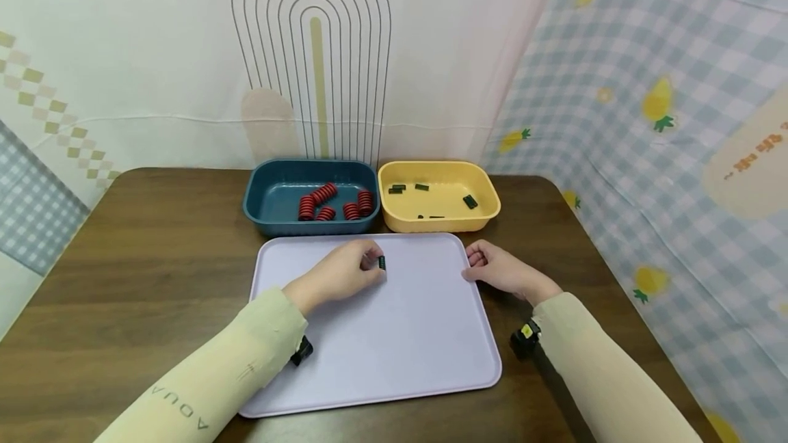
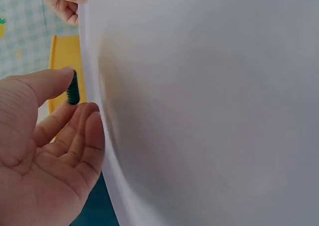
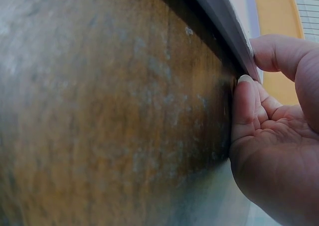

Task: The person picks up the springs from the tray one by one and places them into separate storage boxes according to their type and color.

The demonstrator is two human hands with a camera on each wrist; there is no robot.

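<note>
A small dark green spring (image 1: 382, 262) is pinched between thumb and finger of my left hand (image 1: 345, 271), above the upper middle of the pale lavender tray (image 1: 418, 340). In the left wrist view the green coil (image 2: 73, 90) stands between thumb tip and fingertip, while the other fingers curl loosely. My right hand (image 1: 505, 272) holds the tray's upper right edge. From the right wrist, the thumb (image 3: 275, 53) lies against the tray rim (image 3: 234, 31), with curled fingers below it by the tabletop.
Behind the tray stand a blue bin (image 1: 308, 229) with several red springs (image 1: 323, 193) and, touching it or nearly so, a yellow bin (image 1: 440, 225) with several small dark green pieces (image 1: 470, 202). Brown wooden table (image 1: 160, 279) surrounds the tray. Patterned cloth (image 1: 443, 39) hangs behind.
</note>
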